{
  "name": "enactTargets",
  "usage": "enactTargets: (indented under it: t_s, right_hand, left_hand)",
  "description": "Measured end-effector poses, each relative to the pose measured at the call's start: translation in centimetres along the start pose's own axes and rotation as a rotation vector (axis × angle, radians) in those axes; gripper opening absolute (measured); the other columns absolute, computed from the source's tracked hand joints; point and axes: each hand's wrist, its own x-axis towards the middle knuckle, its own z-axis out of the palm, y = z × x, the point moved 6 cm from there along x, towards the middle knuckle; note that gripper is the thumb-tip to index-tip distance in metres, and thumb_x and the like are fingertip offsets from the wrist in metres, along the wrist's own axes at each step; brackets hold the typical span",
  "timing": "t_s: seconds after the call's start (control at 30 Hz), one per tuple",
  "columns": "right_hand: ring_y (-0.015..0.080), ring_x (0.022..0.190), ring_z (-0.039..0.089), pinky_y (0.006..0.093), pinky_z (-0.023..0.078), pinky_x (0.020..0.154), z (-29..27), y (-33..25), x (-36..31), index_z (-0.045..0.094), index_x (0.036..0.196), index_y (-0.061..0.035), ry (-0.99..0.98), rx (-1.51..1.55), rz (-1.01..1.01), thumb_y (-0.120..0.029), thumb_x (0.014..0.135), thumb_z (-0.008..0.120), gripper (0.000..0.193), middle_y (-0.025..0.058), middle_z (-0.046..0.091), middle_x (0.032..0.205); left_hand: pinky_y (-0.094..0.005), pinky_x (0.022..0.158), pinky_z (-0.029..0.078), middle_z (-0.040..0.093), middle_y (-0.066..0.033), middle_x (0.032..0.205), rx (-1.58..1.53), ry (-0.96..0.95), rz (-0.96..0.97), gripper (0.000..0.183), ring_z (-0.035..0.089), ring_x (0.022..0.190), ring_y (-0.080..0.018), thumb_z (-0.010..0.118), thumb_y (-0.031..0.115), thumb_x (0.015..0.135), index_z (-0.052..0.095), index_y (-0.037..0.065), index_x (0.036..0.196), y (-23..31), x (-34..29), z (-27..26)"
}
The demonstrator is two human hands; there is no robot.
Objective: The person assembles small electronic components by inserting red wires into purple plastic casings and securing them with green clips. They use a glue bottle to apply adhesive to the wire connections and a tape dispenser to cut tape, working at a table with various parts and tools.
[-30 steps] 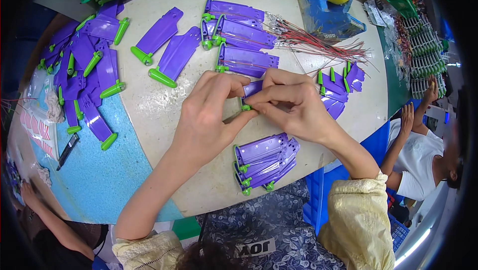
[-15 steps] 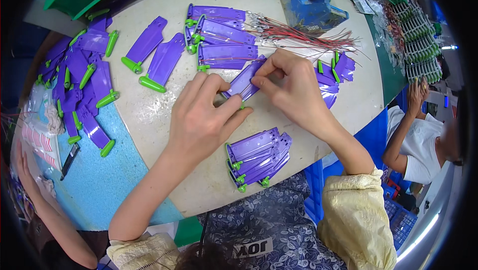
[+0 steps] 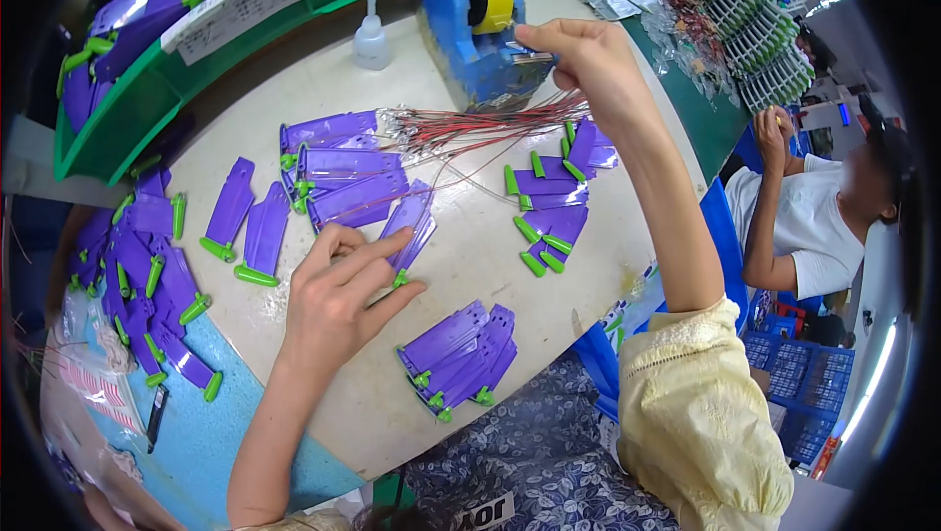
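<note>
Left hand (image 3: 338,301) lies flat, fingers spread, on a purple piece (image 3: 410,227); right hand (image 3: 578,56) fingers pinch tape at the blue tape holder (image 3: 480,51) by the bench (image 3: 470,266) edge.

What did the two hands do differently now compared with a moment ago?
The right hand let go of the purple plastic piece with a green tip and went up to the blue tape dispenser with a yellow roll, pinching at its front. The left hand stayed, fingers resting on that piece. The bundle of red wires and the stack of purple pieces near the table's edge stayed put.
</note>
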Motion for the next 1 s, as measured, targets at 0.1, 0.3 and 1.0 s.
enactTargets:
  t_s: [0.1, 0.3, 1.0]
  right_hand:
    - [0.0053, 0.055, 0.038, 0.0232, 0.03, 0.054, -0.1, 1.4, -1.7, 0.066, 0.069, -0.0037, 0.074, 0.479, 0.172, -0.025, 0.088, 0.074, 0.03, -0.0051, 0.045, 0.06]
    - [0.0043, 0.052, 0.038, 0.0251, 0.026, 0.048, 1.6, 1.9, -3.0, 0.065, 0.068, -0.0049, -0.12, -0.014, 0.177, -0.018, 0.083, 0.072, 0.021, -0.0049, 0.048, 0.057]
    - [0.0209, 0.06, 0.062, 0.0335, 0.047, 0.054, 8.7, 2.5, -10.8, 0.074, 0.101, 0.0031, -0.134, -0.213, -0.398, -0.003, 0.089, 0.069, 0.014, 0.0136, 0.066, 0.075]
  left_hand:
    - [-0.0333, 0.07, 0.052, 0.075, -0.0072, 0.109, -0.034, 0.01, -0.016, 0.031, 0.059, 0.084, -0.0255, 0.09, 0.013, 0.063, 0.061, 0.002, 0.069, -0.2, -0.1, 0.2]
    - [-0.0352, 0.074, 0.053, 0.075, -0.01, 0.109, -0.024, -0.02, -0.062, 0.035, 0.061, 0.088, -0.0262, 0.09, 0.01, 0.063, 0.064, 0.002, 0.084, 0.0, 0.0, -0.3]
    - [-0.0351, 0.068, 0.054, 0.062, -0.0152, 0.104, 0.132, 0.126, -0.052, 0.026, 0.061, 0.089, -0.0286, 0.085, 0.009, 0.071, 0.071, -0.001, 0.09, 1.3, -1.8, 0.3]
